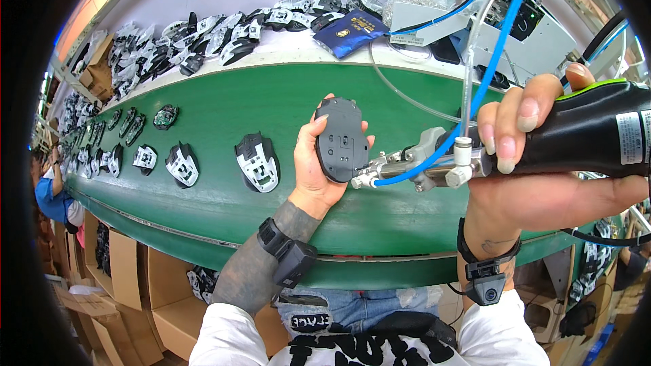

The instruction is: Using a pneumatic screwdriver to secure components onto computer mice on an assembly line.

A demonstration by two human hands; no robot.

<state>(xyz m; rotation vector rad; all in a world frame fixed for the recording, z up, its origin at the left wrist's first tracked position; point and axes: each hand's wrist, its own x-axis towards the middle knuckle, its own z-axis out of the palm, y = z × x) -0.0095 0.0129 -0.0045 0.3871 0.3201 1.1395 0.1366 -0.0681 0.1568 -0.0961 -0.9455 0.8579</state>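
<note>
My left hand [313, 173] grips a dark grey computer mouse [344, 141] with its underside turned up, above the green belt [224, 105]. Fingers wrap round both of its sides. In my right hand [529, 118] is a black electric screwdriver [586, 132] with a metal nose, held sideways. The nose's tip meets the lower edge of the mouse; whether a screw is there is too small to tell. A blue air hose [505, 44] and a clear tube [469, 61] run up from the nose. A black and white mouse shell [258, 163] lies left of my left hand.
More mouse shells [182, 165] and circuit-board parts [165, 116] lie along the belt's left. Behind, a white ledge carries heaped shells [230, 34], a blue packet [350, 32] and a screw feeder [502, 24]. Cardboard boxes [169, 298] stand below. Another person [54, 190] is far left.
</note>
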